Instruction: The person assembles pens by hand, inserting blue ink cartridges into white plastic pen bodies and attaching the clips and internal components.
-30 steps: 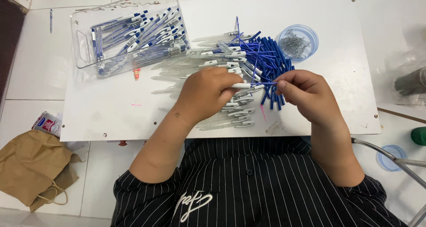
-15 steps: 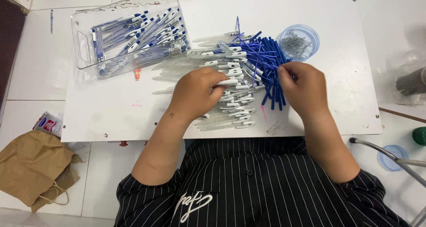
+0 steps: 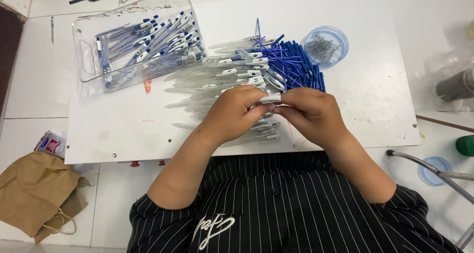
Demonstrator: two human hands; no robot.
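A clear pen barrel with a white clip [image 3: 269, 99] is pinched between both hands above the middle of a white board [image 3: 375, 109], the left hand [image 3: 236, 113] closed around its body and the right hand [image 3: 307, 112] closed on its end, held level so the two can work against each other. Loose clear barrels [image 3: 217, 80] fan out just beyond the knuckles, with blue refills [image 3: 296, 65] piled beside them within easy reach. A small blue dish of springs [image 3: 326, 45] sits further right. A clear tray of finished pens [image 3: 143, 43] occupies the far left corner. The board's right side offers bare room; its near edge lies close to the person's striped shirt.
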